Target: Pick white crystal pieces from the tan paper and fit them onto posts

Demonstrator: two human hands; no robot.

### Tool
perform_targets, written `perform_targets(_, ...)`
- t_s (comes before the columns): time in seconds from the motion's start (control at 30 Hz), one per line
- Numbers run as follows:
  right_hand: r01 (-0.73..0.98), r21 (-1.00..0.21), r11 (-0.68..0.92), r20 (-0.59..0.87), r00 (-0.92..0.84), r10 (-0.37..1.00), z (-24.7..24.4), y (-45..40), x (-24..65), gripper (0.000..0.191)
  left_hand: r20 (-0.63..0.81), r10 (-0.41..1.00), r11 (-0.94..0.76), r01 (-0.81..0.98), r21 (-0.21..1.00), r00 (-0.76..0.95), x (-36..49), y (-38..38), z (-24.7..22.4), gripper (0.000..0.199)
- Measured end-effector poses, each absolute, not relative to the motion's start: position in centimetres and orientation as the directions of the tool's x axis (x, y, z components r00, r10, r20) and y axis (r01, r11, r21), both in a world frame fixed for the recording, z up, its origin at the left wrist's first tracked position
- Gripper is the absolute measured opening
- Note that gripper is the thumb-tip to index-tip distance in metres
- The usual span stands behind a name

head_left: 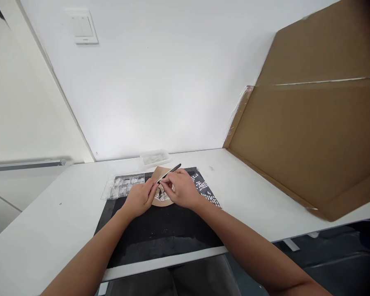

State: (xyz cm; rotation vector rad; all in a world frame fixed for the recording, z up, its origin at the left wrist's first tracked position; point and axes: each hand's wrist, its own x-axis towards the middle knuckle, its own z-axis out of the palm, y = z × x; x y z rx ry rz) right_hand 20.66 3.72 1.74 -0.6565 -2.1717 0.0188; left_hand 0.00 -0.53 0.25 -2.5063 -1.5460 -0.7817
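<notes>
My left hand [141,198] is closed at the left edge of a round tan piece [165,203] with small pale bits on it, its fingertips pinched together near the piece's middle. Facing it, my right hand [182,188] is closed too, with thumb and fingers pinched over the same piece. A thin tool [176,167] with a dark end slants up to the right between the hands; the fingers hide where it is gripped. Whatever lies between the fingertips is too small to make out. Beneath everything is a black mat [154,230].
A clear compartment box [123,187] sits at the mat's left, with a white tray [155,158] behind by the wall. Small white tiles [203,186] lie on a dark sheet at the right. A large cardboard box [311,135] stands on the table's right side.
</notes>
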Motion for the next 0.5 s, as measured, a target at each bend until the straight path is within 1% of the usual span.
perform_targets(0.17, 0.559, -0.312, 0.768, 0.783, -0.307, 0.542, 2.2, 5.1, 22.0, 0.012, 0.462, 0.800, -0.501, 0.850, 0.162, 0.383, 0.3, -0.5, 0.0, 0.031)
perform_targets(0.23, 0.573, -0.334, 0.749, 0.789, -0.265, 0.555, 2.3, 5.6, 22.5, 0.012, 0.471, 0.796, -0.500, 0.851, 0.159, 0.380, 0.3, -0.5, 0.0, 0.031)
perform_targets(0.3, 0.561, -0.332, 0.758, 0.776, -0.294, 0.557, 2.3, 5.6, 22.5, 0.012, 0.486, 0.793, -0.494, 0.856, 0.156, 0.369, 0.3, -0.5, 0.0, 0.030)
perform_targets(0.43, 0.513, -0.279, 0.812, 0.747, -0.415, 0.519, 2.2, 4.2, 21.5, 0.014, 0.511, 0.793, -0.469, 0.868, 0.162, 0.333, 0.3, -0.5, 0.0, 0.030)
perform_targets(0.5, 0.516, -0.269, 0.813, 0.745, -0.423, 0.515, 2.2, 3.6, 21.1, 0.015, 0.513, 0.798, -0.456, 0.874, 0.169, 0.317, 0.4, -0.5, 0.0, 0.030)
